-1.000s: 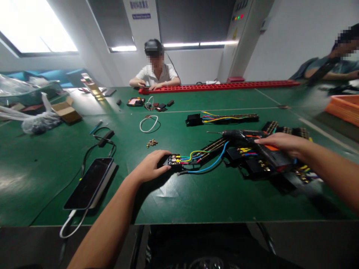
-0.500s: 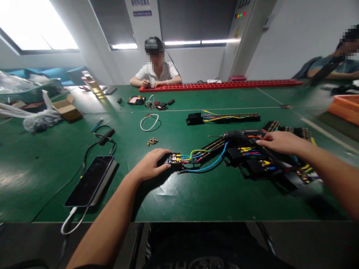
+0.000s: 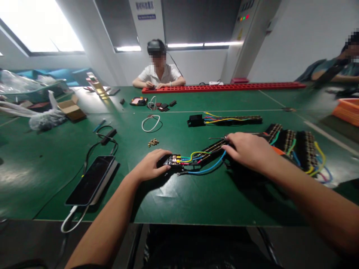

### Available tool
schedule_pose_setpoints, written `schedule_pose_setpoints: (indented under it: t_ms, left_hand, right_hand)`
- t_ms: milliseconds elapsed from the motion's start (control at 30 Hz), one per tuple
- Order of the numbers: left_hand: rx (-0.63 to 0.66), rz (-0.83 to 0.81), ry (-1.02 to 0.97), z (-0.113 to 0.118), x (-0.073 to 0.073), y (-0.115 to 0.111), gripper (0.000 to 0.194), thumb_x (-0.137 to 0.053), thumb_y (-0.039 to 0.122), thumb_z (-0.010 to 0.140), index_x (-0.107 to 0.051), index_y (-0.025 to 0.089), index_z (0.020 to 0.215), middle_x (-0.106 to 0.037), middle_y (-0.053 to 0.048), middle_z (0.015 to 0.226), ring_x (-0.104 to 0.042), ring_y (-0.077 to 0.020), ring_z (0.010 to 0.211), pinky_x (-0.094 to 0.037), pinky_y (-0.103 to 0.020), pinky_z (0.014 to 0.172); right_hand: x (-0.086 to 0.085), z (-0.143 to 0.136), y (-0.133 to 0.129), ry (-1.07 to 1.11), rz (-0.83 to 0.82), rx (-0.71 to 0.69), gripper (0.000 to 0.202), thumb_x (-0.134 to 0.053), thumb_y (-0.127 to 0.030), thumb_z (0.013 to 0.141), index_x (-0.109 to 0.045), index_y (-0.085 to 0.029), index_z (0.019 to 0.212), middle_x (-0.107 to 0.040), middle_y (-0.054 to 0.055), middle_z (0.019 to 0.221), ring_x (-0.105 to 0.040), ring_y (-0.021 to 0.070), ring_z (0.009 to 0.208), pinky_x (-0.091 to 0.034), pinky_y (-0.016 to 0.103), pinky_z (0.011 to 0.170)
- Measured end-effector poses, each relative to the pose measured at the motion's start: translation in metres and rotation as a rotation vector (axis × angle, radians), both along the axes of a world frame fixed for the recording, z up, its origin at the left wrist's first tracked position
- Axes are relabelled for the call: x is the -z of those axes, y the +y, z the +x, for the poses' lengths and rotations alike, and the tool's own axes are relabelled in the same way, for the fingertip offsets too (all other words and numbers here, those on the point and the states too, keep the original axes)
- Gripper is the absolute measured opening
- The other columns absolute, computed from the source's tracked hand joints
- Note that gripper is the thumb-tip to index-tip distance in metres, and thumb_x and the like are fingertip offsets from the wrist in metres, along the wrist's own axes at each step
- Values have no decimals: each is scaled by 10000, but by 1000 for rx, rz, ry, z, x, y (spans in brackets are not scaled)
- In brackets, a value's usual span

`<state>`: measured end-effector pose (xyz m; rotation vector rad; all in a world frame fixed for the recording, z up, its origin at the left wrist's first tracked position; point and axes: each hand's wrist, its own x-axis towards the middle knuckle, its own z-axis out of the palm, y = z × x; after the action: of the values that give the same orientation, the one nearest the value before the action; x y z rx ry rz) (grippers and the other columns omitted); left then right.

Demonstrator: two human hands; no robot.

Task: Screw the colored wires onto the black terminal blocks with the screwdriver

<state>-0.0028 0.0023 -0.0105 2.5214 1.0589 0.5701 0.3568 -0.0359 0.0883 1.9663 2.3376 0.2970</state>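
Right hand moved along drill; basket holds plastic.

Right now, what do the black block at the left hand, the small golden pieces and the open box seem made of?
Black block: probably plastic, from its dark squared body, with shiny metallic contacts. Golden pieces: likely brass or plated metal, given their glint. Open box: seemingly cardboard, matt brown with folded flaps.

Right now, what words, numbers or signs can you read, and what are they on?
"材料放置区": on the pale pillar; the character before it is blurred.
Dark strip below it: too blurred.
Cabinet labels and yellow mark: too small.
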Motion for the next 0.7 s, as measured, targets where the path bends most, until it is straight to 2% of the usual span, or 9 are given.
schedule_pose_setpoints:
  t_ms: [133,233,300,400,567,700]
  left_hand:
    - [-3,1,-12,-1,1,1,490,-617,446,916,-556,202,1335,-643,-109,1304,-608,-284,1194,-482,-438,1039]
    - [-2,5,-16,-2,1,2,506,-630,462,905,-561,200,1332,-649,-110,1294,-616,-281,1179,-484,-432,1033]
    - [-4,5,-19,-3,1,2,513,-637,467,899,-564,199,1330,-652,-108,1289,-620,-277,1172,-486,-424,1029]
    - [-6,4,-26,-2,1,1,511,-638,464,895,-568,198,1326,-654,-107,1293,-619,-277,1181,-482,-416,1037]
    - [-16,-3,-31,-1,-1,0,498,-635,475,894,-585,199,1306,-667,-104,1275,-630,-276,1166,-492,-408,1025]
    - [-16,-8,-45,-1,-1,0,511,-648,485,883,-590,201,1304,-673,-102,1270,-635,-276,1158,-496,-414,1023]
  right_hand:
    - [20,-62,-17,89,-163,-334,319,-439,-376,1003,-677,-168,1044,-690,88,1054,-670,204,944,-444,277,740]
    - [40,-96,-23,57,-248,-456,292,-419,-236,993,-691,-148,1051,-700,114,1048,-685,234,959,-481,306,759]
    - [52,-110,-26,9,-277,-459,330,-380,-144,977,-690,-111,1086,-700,157,1058,-688,258,974,-498,336,771]
    - [66,-121,-30,-6,-253,-432,350,-348,-109,970,-675,-85,1092,-696,188,1034,-691,281,963,-507,367,759]
    - [83,-121,-33,30,-108,-450,380,-290,-119,991,-626,-119,1169,-687,179,1013,-684,273,924,-478,363,711]
    - [91,-115,-31,36,-124,-426,327,-354,-104,966,-664,-108,1072,-690,186,1030,-656,277,965,-460,361,724]
